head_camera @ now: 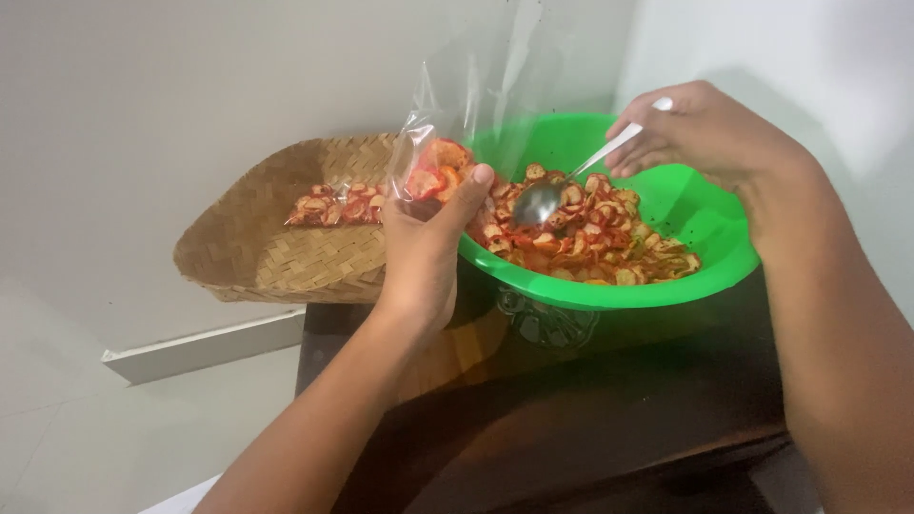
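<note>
Head view, left to right: a woven basket (286, 238) at centre left holds a filled packet (335, 206). The left hand (424, 252) is closed on a clear plastic bag (457, 124) at frame centre, pinching its lower part, where red chips sit. Keep the bag mouth over the green bowl (695, 205). The right hand (705, 133), upper right, fingers closed on a metal spoon (562, 186), rests its scoop in the chips (609, 238).
</note>
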